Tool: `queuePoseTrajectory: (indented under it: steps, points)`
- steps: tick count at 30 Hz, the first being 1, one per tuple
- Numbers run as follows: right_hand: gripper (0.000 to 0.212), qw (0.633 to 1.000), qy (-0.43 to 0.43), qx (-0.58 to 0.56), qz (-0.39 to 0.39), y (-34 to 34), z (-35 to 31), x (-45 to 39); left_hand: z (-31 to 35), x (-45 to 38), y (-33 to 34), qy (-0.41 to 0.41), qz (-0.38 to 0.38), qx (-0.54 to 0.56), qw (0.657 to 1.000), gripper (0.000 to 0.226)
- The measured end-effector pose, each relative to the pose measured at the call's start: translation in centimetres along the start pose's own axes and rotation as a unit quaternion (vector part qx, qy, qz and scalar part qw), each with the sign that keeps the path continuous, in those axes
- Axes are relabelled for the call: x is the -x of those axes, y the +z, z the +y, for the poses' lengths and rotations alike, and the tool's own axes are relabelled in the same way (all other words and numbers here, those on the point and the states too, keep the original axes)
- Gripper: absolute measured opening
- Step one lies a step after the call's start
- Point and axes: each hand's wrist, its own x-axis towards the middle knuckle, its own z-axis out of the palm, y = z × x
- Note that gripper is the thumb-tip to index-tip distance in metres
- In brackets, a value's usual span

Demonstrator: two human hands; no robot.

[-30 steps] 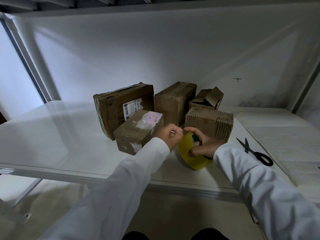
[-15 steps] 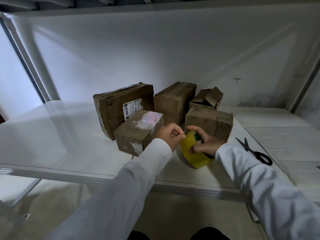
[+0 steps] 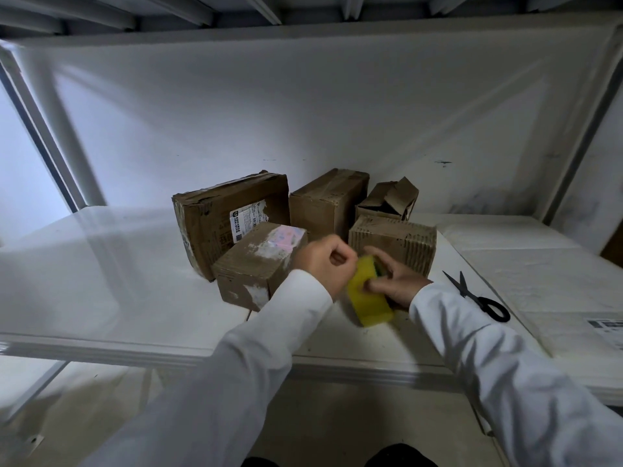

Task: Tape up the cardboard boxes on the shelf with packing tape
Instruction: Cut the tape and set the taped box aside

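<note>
Over the white shelf [image 3: 101, 298], right hand [image 3: 394, 281] grips tape roll [image 3: 367, 301] — left hand [image 3: 323, 261] fingers curled, seemingly pinching its edge.

Both hands are motion-blurred, so whether the left hand [image 3: 325, 262] pinches anything is unclear. The right hand [image 3: 397, 281] hides part of the yellow roll of packing tape [image 3: 367, 299]. Right of it, a white printed label [image 3: 606, 324] is cut by the frame edge, its text too small to read.

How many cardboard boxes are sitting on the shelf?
5. Big labelled box back left, tall box back middle, open-flapped box back right, pink-stickered box front left, ribbed box front right. Others could hide behind them.
</note>
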Motion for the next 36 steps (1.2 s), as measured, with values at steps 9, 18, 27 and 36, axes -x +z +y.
queuePoseTrajectory:
  steps: [9, 18, 27, 36]
  points:
    - [0.048, 1.000, -0.016, 0.002, 0.024, -1.0, -0.8, 1.6, 4.8, -6.6, -7.0, -0.034, 0.133, 0.089, 0.987, 0.018]
    - [0.048, 1.000, -0.009, -0.024, -0.008, -2.1, 0.4, 2.1, 0.9, -2.5, -3.4, -0.171, 0.061, 0.217, 0.959, 0.014]
    - [0.079, 0.999, -0.020, -0.014, -0.032, -1.0, 0.2, 2.2, -0.2, -2.2, 0.0, -0.096, -0.122, -0.274, 0.949, 0.046]
    - [0.091, 0.999, -0.043, 0.002, -0.022, -0.7, 0.1, 2.0, 0.3, -2.1, 2.2, -0.043, -0.095, -0.162, 0.981, 0.016]
